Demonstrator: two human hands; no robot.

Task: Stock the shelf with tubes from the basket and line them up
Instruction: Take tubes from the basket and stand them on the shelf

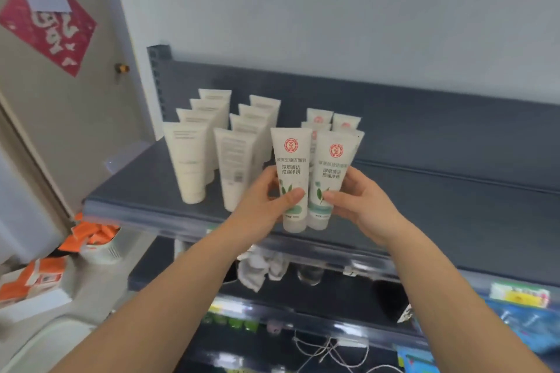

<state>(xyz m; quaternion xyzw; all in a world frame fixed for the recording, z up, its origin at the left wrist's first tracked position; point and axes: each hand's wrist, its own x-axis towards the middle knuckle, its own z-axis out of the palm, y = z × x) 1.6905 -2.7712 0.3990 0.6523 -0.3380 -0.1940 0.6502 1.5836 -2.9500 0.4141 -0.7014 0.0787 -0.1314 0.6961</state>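
So, the left hand (266,206) grips one tube with its thumb curled across the front and its fingers wrapped behind, and the right hand (360,203) grips a second the same way, thumb on the label. The left tube (291,169) and the right tube (331,172) are white, cap down, with a round red logo, dark lettering and green leaves, and they touch side by side at the front edge of the dark grey shelf (439,197); whether the caps rest on it I cannot tell. At 12 o'clock, close behind them, stand more red-logo tubes (318,117) in two short files. At 9 to 10 o'clock, two files of plain white tubes (188,160) stand upright, the nearest just beside the left fingers. At 8 o'clock, below the shelf, orange packets (97,233) fill a white tub (101,253). At 6 o'clock a white cloth (260,268) lies on the lower shelf.
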